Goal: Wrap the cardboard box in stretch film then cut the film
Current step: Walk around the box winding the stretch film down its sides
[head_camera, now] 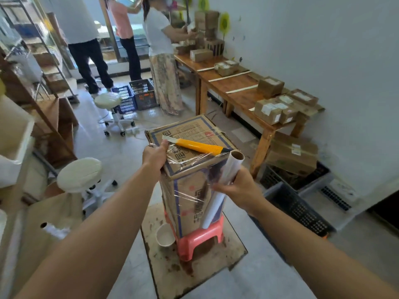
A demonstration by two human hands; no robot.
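A tall cardboard box [190,190] with blue printing stands upright on a pink plastic stool [198,238]. Clear stretch film [190,158] lies over its near top corner and down its front face. My left hand [154,155] grips the film end at the box's top left edge, thumb on top. My right hand [239,187] holds the roll of stretch film [224,180] upright against the box's right side. A yellow utility knife [198,145] lies flat on the box top.
The stool stands on a stained board [194,272] beside a white bowl [165,235]. Two white round stools [78,174] stand at left. A wooden table [237,83] with parcels runs along the right wall, crates [302,208] below. Three people stand at the back.
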